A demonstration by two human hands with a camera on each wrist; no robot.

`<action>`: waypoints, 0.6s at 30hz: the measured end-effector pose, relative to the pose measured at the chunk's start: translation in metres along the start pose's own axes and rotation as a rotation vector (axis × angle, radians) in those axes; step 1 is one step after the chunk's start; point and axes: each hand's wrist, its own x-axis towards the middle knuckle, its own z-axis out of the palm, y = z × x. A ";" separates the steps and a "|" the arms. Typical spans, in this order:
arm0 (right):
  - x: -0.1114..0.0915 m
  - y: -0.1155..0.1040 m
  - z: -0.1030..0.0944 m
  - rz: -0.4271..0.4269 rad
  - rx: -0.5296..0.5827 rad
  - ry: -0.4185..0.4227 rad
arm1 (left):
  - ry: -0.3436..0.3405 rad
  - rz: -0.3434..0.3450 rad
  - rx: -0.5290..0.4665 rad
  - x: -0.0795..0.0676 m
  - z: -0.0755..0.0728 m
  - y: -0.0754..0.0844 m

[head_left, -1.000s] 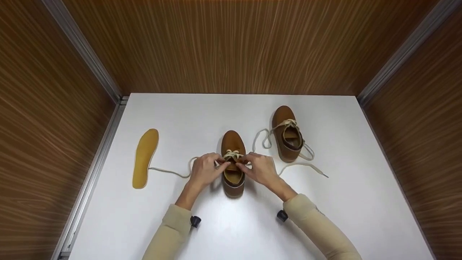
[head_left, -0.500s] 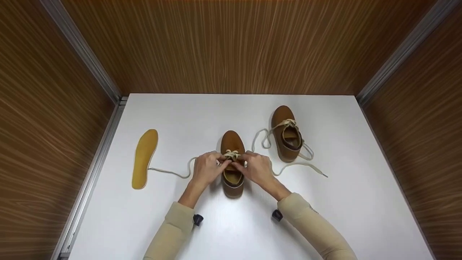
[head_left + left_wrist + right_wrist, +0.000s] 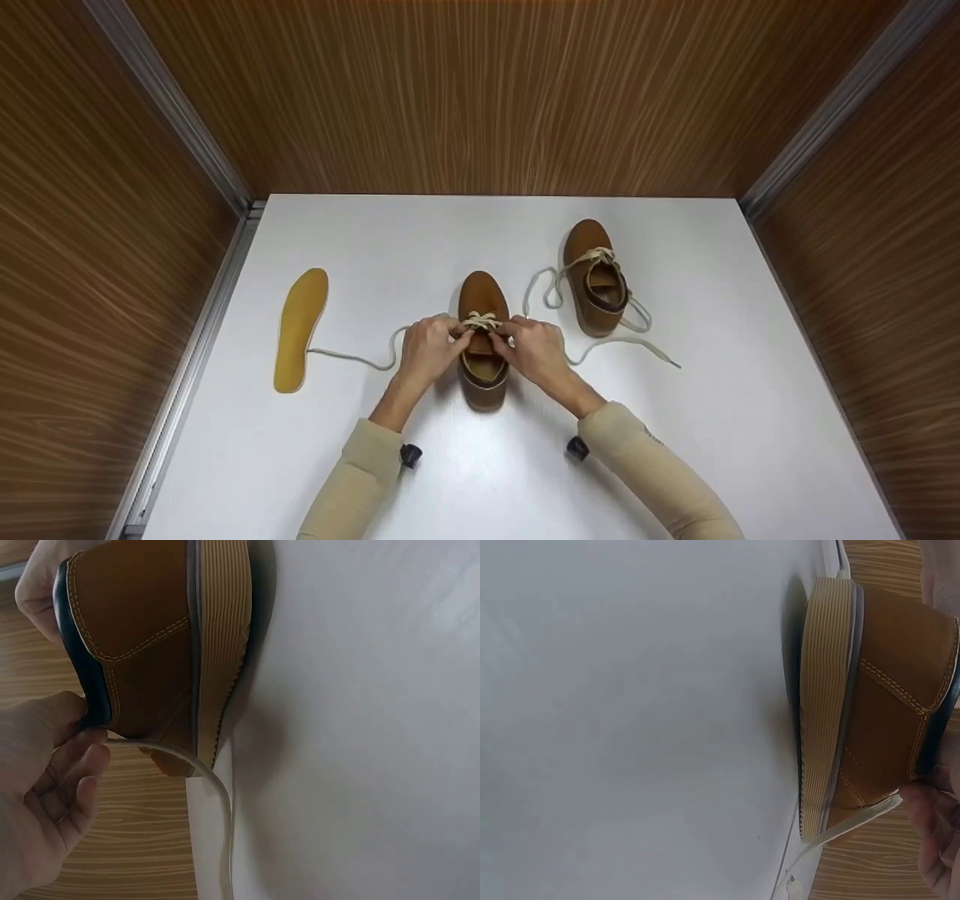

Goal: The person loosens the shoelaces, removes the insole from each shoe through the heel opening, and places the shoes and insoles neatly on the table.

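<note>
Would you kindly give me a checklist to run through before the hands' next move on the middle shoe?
1. Middle shoe upright: ok.
2. Left hand and right hand holding opposite edges of its opening: ok.
3. Lace tied in a bow: not ok; it trails loose to the left.
4. Lace tip free of the insole: cannot tell; the tip is not visible at the insole's edge.
5. Other shoe clear of the hands: ok, it stands apart to the right.

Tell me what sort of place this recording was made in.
Probably a work booth, though nothing names it: a white table is hemmed in by wood-grain walls on three sides, with metal rails along the corners.
</note>
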 end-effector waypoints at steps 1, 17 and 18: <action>0.000 0.000 0.000 -0.001 0.002 0.004 | 0.005 0.004 0.002 0.000 0.000 0.000; -0.004 0.008 0.001 0.022 0.023 0.038 | 0.032 0.014 0.000 -0.001 0.001 -0.006; -0.004 0.009 0.001 0.028 0.027 0.040 | 0.035 0.016 -0.005 -0.001 0.002 -0.006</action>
